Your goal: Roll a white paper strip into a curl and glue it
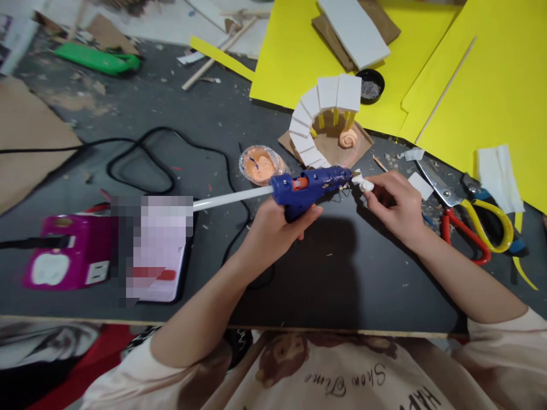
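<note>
My left hand [273, 230] is wrapped round the handle of a blue hot glue gun [314, 185], with a long white glue stick [233, 197] sticking out of its back. The nozzle points right and meets, or nearly meets, a small white crumpled piece [364, 183]. That piece is pinched between the fingertips of my right hand [395, 202]. Just behind the gun stands a curved model of white panels [318, 99] on yellow posts, on a brown cardboard base [331, 145]. A peach-coloured spiral [348, 138] sits on that base. Left of it is a clear cup of peach-coloured paste [261, 165].
Scissors with red and yellow handles [465, 210] lie at right, over a blue-handled tool [515, 242]. Yellow sheets [290, 51] cover the back. A phone [164, 250], magenta box [70, 250], black cable [200, 145] and green cutter [96, 58] are at left.
</note>
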Action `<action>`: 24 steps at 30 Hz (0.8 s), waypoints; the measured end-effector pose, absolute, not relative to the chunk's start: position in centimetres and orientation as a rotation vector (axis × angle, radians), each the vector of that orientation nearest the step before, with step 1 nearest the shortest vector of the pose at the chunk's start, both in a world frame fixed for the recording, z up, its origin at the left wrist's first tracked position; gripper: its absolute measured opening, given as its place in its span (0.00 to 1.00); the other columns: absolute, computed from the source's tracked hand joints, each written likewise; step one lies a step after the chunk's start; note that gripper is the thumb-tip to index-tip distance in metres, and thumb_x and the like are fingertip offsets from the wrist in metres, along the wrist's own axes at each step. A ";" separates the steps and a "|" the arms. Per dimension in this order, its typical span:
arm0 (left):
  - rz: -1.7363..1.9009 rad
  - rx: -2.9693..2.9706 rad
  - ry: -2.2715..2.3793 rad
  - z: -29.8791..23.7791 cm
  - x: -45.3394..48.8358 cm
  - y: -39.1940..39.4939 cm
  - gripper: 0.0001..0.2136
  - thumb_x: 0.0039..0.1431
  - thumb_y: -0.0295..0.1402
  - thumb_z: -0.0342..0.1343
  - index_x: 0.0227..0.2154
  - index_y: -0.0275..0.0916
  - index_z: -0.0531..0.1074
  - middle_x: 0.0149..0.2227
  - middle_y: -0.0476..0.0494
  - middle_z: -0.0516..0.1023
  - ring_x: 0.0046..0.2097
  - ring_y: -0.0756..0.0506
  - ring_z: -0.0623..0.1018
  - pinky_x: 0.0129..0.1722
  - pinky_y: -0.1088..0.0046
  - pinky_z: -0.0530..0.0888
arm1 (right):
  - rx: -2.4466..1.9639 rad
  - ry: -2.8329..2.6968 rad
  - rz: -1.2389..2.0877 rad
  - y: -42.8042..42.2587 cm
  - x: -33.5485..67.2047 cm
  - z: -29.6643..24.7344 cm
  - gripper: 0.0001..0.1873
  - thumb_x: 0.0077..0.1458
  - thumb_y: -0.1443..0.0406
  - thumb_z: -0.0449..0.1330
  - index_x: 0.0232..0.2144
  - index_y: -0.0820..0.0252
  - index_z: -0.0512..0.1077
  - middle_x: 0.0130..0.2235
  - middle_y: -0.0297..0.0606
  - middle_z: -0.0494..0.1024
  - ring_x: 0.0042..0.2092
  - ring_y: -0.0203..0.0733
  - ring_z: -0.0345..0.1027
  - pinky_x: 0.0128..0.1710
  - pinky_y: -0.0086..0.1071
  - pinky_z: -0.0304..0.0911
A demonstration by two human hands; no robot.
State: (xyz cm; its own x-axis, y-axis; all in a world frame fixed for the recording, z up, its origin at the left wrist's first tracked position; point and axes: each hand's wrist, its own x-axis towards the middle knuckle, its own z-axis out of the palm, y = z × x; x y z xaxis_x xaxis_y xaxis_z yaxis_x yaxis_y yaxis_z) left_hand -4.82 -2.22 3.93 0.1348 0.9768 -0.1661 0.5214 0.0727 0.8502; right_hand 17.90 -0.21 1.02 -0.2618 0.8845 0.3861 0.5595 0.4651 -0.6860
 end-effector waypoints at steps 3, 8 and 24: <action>0.665 1.616 1.523 3.7 -5.0 -2.3 0.15 0.53 0.41 0.55 0.16 0.41 0.64 0.12 0.54 0.67 0.16 0.51 0.68 0.20 0.76 0.66 | -1.204 -1.993 0.508 -0.2 17.9 1.0 0.06 0.58 0.65 0.56 0.37 0.57 0.72 0.30 0.35 0.72 0.28 0.34 0.64 0.27 0.29 0.62; 0.659 1.620 1.551 3.4 -5.2 -2.4 0.16 0.53 0.41 0.56 0.16 0.41 0.63 0.12 0.54 0.66 0.18 0.49 0.69 0.22 0.75 0.66 | -1.210 -2.008 0.498 -0.3 17.8 1.1 0.06 0.58 0.65 0.56 0.38 0.56 0.72 0.30 0.36 0.72 0.27 0.34 0.64 0.28 0.29 0.62; 0.694 1.684 1.514 3.2 -5.4 -2.4 0.16 0.54 0.41 0.55 0.15 0.42 0.61 0.12 0.52 0.66 0.20 0.47 0.70 0.25 0.72 0.66 | -1.187 -1.979 0.484 -0.2 17.8 1.0 0.05 0.57 0.67 0.56 0.37 0.59 0.72 0.30 0.37 0.72 0.29 0.35 0.65 0.29 0.29 0.64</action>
